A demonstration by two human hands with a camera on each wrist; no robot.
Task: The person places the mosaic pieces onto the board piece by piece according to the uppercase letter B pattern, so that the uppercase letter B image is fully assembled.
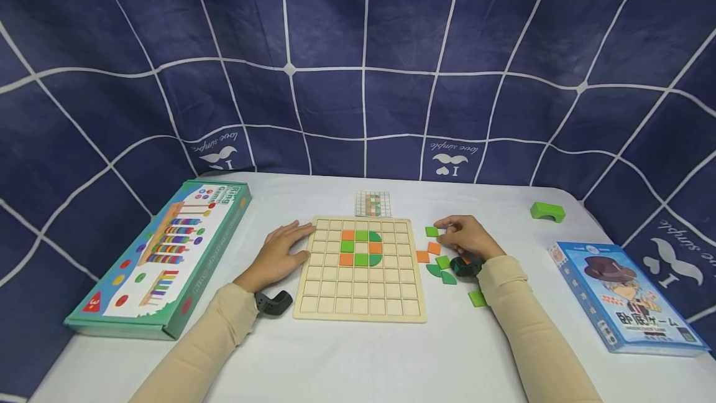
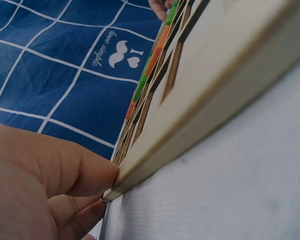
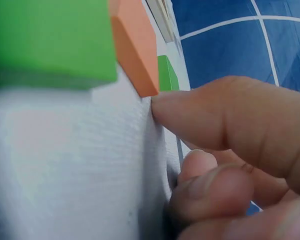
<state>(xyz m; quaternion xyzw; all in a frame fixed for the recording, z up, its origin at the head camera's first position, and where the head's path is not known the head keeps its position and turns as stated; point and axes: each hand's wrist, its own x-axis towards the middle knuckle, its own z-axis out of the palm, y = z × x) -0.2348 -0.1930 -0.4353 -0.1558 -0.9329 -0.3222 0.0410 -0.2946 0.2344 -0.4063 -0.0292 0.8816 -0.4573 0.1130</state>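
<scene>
A square wooden grid board (image 1: pixel 358 308) lies in the middle of the table, with orange and green tiles forming a ring around one bare cell. My left hand (image 1: pixel 278 255) rests beside the board's left edge, its thumb (image 2: pixel 97 172) touching the rim in the left wrist view. To the right of the board, my right hand (image 1: pixel 467 235) reaches to a green square tile (image 1: pixel 431 231); thumb and index finger are apart at its near side. Whether they touch it is unclear. Orange squares (image 1: pixel 434 248), another green square (image 1: pixel 443 262) and green curved pieces (image 1: pixel 449 278) lie below it.
A small pattern card (image 1: pixel 363 198) lies behind the board. At the left is a large ring game box (image 1: pixel 184 247); at the right, a blue game box (image 1: pixel 621 303) and a green arch block (image 1: pixel 547 210). One green tile (image 1: pixel 477 298) lies near the right forearm.
</scene>
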